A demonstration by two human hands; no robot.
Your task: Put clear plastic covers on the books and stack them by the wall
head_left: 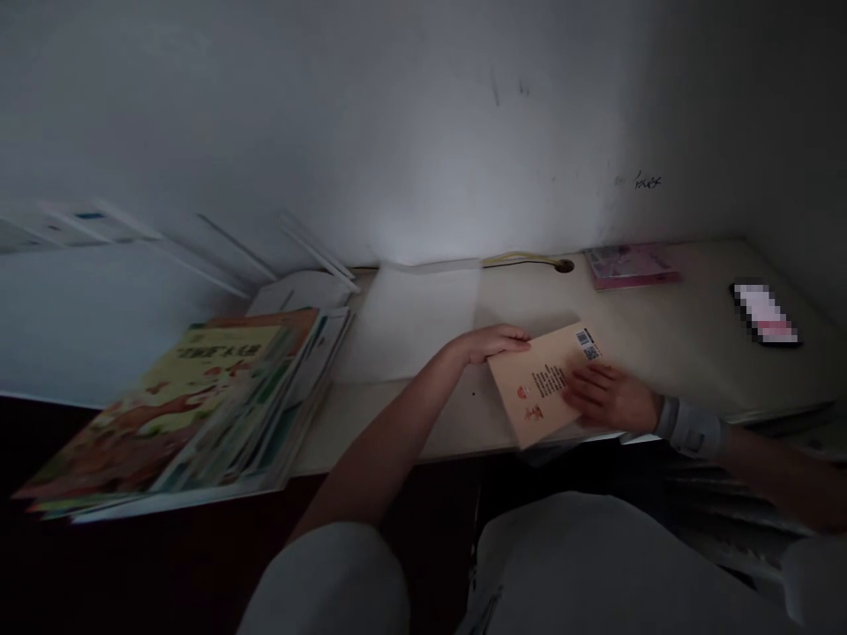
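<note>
A peach-coloured book (pixel 537 384) lies tilted near the desk's front edge, its back cover up with dark text, a barcode and a QR code. My left hand (pixel 493 344) grips its far left edge, thumb and fingers closed on it. Flat against the right side of the cover is my right hand (pixel 603 397), slightly blurred, with the fingers stretched out. A grey band circles my right wrist. Whether anything lies under the book cannot be made out.
To the left, a stack of picture books and papers (pixel 218 379) overhangs the desk (pixel 423 423). A white sheet (pixel 416 317) lies by the wall. At the right are a pink box-like item (pixel 633 266) and a phone (pixel 766 313). Cables (pixel 522 257) run to a hole.
</note>
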